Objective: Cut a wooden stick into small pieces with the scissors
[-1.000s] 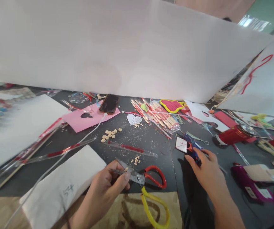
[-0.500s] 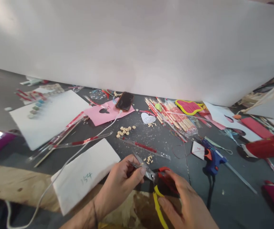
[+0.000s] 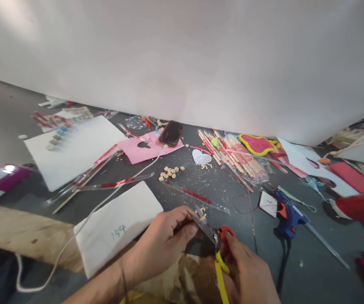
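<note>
My right hand (image 3: 248,261) is wrapped around a pair of scissors (image 3: 207,228), with one handle red and the other yellow. The metal blades point up and left toward my left hand (image 3: 165,240). That hand is closed in a pinch right at the blade tips, and whatever lies between its fingers is hidden. Small cut wooden pieces (image 3: 202,214) lie on the dark table just beyond the blades. A clear wrapper with a red stripe (image 3: 197,195) rests a little farther off, near a cluster of small star-like wooden pieces (image 3: 171,173).
A white packet marked 154 (image 3: 118,228) lies left, crossed by a white cable (image 3: 64,249) that reaches a phone (image 3: 171,133) on pink paper (image 3: 134,152). Bundled wooden sticks (image 3: 235,158) lie at the back. To the right is a blue glue gun (image 3: 287,219). A white panel (image 3: 182,63) stands behind.
My right hand and the scissors have turned slightly, and the yellow handle sits differently in the grip. My left hand stays at the blade tips. The whole view has shifted a little.
</note>
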A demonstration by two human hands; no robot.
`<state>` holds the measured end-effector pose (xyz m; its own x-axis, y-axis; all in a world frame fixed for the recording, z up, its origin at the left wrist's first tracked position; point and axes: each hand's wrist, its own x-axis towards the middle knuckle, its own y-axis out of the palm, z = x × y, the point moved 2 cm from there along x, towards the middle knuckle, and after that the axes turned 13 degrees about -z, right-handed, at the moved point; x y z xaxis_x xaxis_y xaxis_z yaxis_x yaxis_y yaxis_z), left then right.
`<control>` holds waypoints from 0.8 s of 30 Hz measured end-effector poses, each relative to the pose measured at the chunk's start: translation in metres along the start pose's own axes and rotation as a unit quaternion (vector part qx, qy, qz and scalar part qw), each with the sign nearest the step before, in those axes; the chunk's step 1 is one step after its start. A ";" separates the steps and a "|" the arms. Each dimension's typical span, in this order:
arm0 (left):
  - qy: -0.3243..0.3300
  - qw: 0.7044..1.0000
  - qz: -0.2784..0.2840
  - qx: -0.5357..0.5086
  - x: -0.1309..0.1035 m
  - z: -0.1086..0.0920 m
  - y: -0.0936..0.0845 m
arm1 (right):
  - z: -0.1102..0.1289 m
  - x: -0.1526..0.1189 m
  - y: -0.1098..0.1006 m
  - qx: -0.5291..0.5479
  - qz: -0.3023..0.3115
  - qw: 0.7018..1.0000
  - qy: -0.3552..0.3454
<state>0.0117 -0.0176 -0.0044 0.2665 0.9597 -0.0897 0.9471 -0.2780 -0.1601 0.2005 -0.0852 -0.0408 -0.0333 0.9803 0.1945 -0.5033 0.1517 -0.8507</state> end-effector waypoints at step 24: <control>0.137 0.939 -0.126 0.288 0.000 -0.001 -0.001 | 0.024 0.008 -0.003 0.294 0.184 0.914 0.210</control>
<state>0.0106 -0.0168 -0.0033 0.1566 0.9512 0.2659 0.7541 0.0587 -0.6541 0.1806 -0.0808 -0.0252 -0.0221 0.9323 -0.3610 -0.9060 -0.1714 -0.3871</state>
